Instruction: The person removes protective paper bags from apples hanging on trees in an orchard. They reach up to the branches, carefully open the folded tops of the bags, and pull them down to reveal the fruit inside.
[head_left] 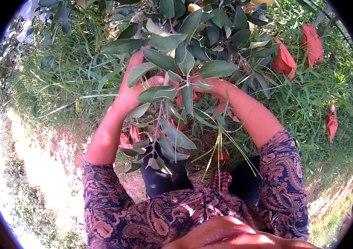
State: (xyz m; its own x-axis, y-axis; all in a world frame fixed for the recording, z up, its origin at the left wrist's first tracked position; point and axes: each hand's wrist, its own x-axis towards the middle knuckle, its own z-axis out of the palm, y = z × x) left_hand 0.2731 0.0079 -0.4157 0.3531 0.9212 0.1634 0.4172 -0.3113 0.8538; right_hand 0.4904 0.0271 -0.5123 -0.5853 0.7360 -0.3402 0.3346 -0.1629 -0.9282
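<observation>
Both my hands reach in among the green leaves (162, 60) of a fruit-tree branch. My left hand (143, 81) shows its thumb pointing inward and a finger reaching up. Leaves cover its other fingers, and what they curl round is hidden. From the other side comes my right hand (209, 84), its fingers behind leaves, so its grip cannot be told. Crumpled red paper (196, 96) shows between and just below the hands. A pale yellowish fruit (171, 53) peeks through the foliage above them.
More yellow fruit (193, 7) hangs higher up. Red paper pieces (284, 60) hang or lie at the right, and another red piece (331, 125) is farther right. A leafy twig (158, 124) hangs toward my lap. A reddish round fruit (221, 156) lies low between my legs. Tall grass (68, 87) surrounds the branch.
</observation>
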